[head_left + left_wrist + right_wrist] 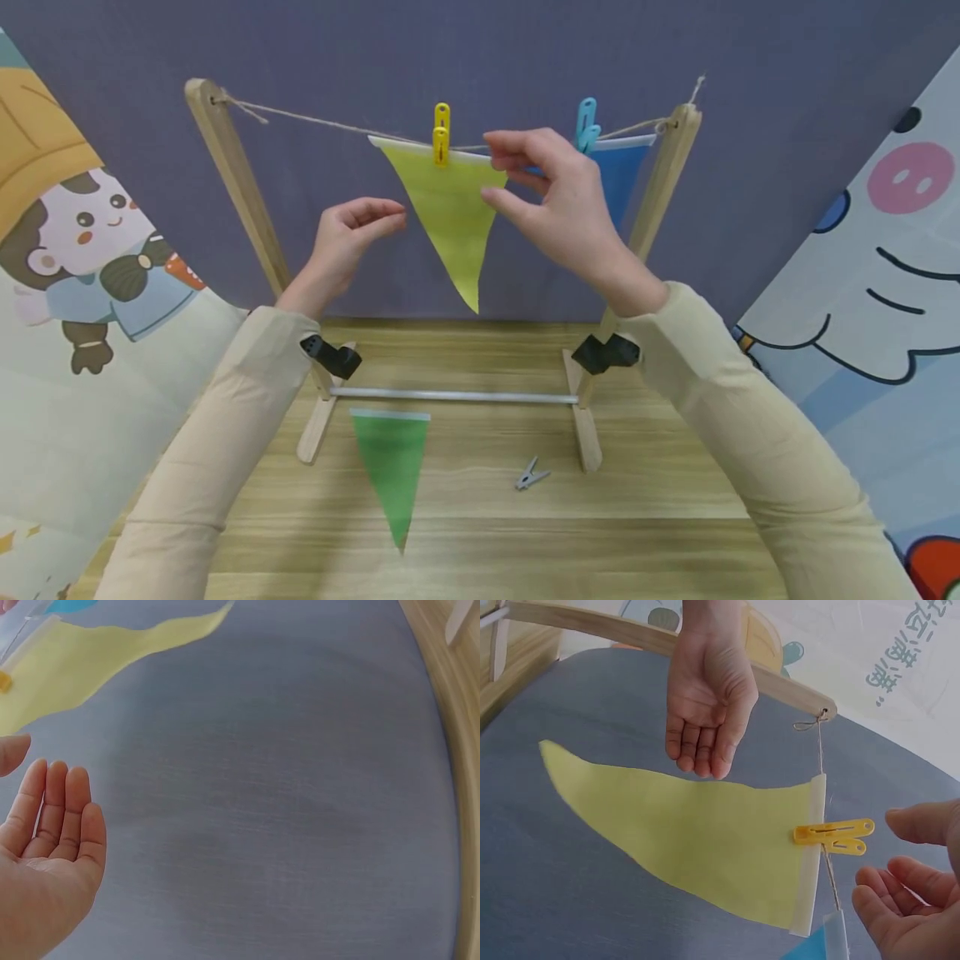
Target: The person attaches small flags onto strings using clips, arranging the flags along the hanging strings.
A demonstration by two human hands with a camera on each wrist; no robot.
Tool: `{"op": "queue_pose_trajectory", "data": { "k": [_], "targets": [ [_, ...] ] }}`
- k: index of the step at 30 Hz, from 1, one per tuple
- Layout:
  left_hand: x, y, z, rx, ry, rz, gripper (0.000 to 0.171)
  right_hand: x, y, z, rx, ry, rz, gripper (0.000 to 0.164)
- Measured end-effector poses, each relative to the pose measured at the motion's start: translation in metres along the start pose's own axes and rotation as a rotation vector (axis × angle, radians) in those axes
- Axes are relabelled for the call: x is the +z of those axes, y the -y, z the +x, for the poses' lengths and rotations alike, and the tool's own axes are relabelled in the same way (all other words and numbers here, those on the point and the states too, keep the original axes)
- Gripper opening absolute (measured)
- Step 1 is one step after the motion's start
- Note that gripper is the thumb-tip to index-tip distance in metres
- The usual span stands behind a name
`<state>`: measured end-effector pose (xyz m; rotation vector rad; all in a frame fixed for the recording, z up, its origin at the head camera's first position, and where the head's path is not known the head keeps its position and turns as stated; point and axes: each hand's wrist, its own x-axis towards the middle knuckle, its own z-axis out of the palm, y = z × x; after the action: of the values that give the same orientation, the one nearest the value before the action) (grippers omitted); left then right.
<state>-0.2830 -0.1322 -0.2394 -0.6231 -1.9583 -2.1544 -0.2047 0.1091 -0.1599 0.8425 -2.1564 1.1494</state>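
Note:
A yellow pennant [453,212] with a white top edge hangs from the twine [315,121], held by a yellow clothespin [441,137]. To its right a blue pennant [622,179] hangs under a blue clothespin [587,125], partly hidden by my right hand [558,196]. That hand is raised beside the yellow pennant's right corner, thumb and fingers apart. In the right wrist view a gap shows between the fingers and the yellow clothespin [832,834]. My left hand [341,242] hovers left of the yellow pennant, fingers relaxed, holding nothing.
A green pennant [392,467] and a grey clothespin [531,475] lie on the wooden table [465,554]. Wooden posts [240,183] carry the twine, joined low down by a white rod [450,396]. A grey-blue cloth backdrop stands behind, with cartoon panels at both sides.

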Motion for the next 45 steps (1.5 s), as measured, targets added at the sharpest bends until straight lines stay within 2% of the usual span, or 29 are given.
{"op": "queue_pose_trajectory", "data": {
  "k": [9, 22, 28, 35, 45],
  "targets": [
    [-0.009, 0.011, -0.010, -0.031, 0.004, 0.041, 0.013, 0.001, -0.005, -0.017, -0.019, 0.011, 0.019, 0.039],
    [-0.026, 0.038, -0.028, -0.104, 0.003, 0.058, 0.008, 0.003, -0.014, -0.037, -0.031, 0.020, 0.044, 0.040],
    [-0.030, 0.047, -0.033, -0.114, 0.006, 0.088, 0.009, 0.005, -0.019, -0.044, -0.039, 0.012, 0.052, 0.039],
    [-0.033, 0.055, -0.040, -0.155, -0.006, 0.122, 0.008, 0.006, -0.022, -0.052, -0.047, 0.016, 0.080, 0.038],
    [-0.042, 0.069, -0.052, -0.186, -0.007, 0.108, 0.010, 0.009, -0.026, -0.063, -0.024, 0.020, 0.115, 0.037]
  ]
}}
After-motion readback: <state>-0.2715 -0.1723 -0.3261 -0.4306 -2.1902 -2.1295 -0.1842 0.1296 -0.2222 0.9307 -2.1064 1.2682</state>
